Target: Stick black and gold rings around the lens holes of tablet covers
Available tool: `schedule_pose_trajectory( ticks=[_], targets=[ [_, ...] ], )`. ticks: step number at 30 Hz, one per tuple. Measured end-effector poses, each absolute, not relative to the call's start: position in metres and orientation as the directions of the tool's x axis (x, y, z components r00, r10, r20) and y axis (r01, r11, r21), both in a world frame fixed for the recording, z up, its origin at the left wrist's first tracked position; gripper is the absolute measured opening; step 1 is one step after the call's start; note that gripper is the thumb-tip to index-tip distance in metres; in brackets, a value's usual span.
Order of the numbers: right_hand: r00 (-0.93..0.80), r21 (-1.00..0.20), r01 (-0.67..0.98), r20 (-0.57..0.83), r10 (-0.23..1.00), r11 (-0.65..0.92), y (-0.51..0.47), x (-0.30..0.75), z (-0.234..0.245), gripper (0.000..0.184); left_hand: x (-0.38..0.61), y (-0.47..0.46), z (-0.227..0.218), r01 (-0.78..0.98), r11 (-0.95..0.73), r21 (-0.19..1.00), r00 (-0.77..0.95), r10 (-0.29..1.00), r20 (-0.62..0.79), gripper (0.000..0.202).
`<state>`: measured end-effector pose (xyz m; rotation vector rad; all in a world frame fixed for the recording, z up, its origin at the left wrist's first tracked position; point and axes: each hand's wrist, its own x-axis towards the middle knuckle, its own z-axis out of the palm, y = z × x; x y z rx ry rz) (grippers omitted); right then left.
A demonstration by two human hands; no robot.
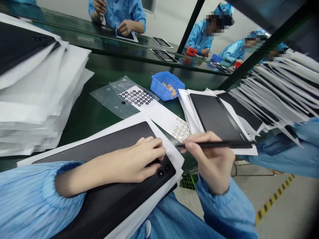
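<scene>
In the head view, my left hand [142,159] rests on a large black tablet back panel [107,196], fingers bent and thumb apart, beside the two camera lenses [164,170] at its corner. White sheets lie under this panel. My right hand [211,156] is closed around a slim black tool that looks like tweezers [216,144], held nearly level. Its tip points left, just off the panel's corner. Beyond the hands lie a white strip with gold-coloured rings [181,129] and a sheet of black rings [137,96] in a clear bag.
A blue bin [161,88] holds small gold-coloured parts. Another tablet panel [214,111] lies on white sheets at right. Tall stacks of panels and paper stand left [50,99] and right [279,89]. Co-workers in blue sit across the green bench [74,126].
</scene>
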<state>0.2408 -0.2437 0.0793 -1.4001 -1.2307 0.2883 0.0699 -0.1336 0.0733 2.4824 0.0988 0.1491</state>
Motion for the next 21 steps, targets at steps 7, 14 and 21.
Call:
schedule_pose_trajectory(
  ticks=[7,14,21],
  targets=[
    [-0.086,-0.766,0.576,0.290,0.953,0.285,-0.080,0.220,0.099,0.022,0.068,-0.135,0.073,0.021,-0.864,0.503,0.988,0.096,0.123,0.004],
    [-0.234,-0.600,0.729,0.231,0.944,0.328,-0.019,0.194,0.065,0.018,0.066,-0.135,0.073,-0.010,-0.892,0.452,0.979,0.083,0.186,0.007],
    [-0.203,-0.522,0.792,0.261,0.944,0.315,-0.061,0.216,0.102,0.032,0.064,-0.132,0.070,0.002,-0.917,0.400,0.961,0.113,0.253,0.003]
  ],
)
